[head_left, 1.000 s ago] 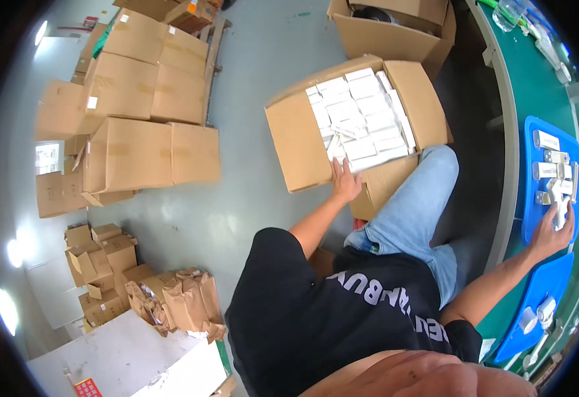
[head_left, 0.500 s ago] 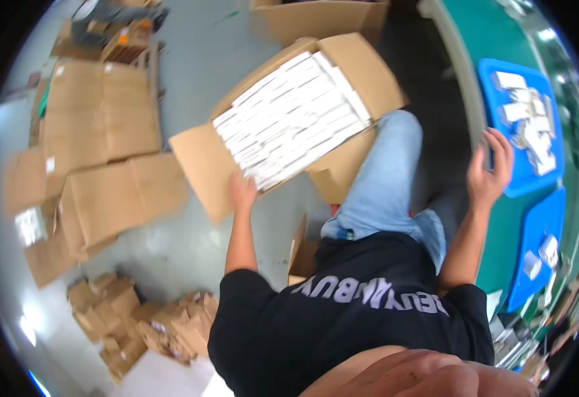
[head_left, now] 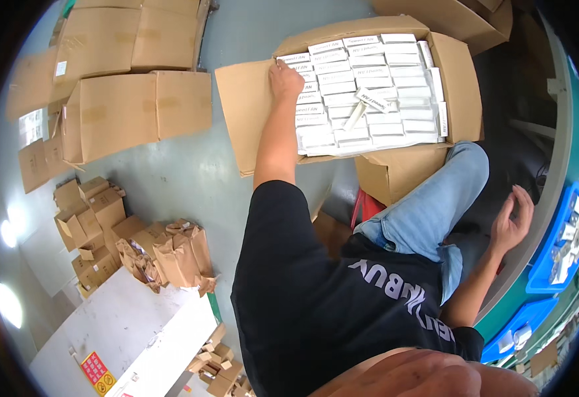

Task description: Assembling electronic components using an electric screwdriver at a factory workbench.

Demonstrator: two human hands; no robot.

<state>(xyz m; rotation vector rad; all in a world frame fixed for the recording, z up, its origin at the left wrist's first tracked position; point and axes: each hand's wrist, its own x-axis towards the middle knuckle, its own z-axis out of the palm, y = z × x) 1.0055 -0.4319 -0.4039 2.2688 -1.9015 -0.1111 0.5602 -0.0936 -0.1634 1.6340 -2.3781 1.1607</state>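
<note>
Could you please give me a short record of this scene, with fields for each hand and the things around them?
left hand: reaching into the open cardboard carton, fingers on the small white boxes
right hand: empty, fingers spread, in the air near the green table edge
white boxes: packed in rows, two lying loose on top
blue trays: on the table, holding small parts
floor: flattened cardboard cartons at left

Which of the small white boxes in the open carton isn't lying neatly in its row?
The small white box near the middle of the open carton: it lies loose and askew on top, while the others sit flat in straight rows.
</note>
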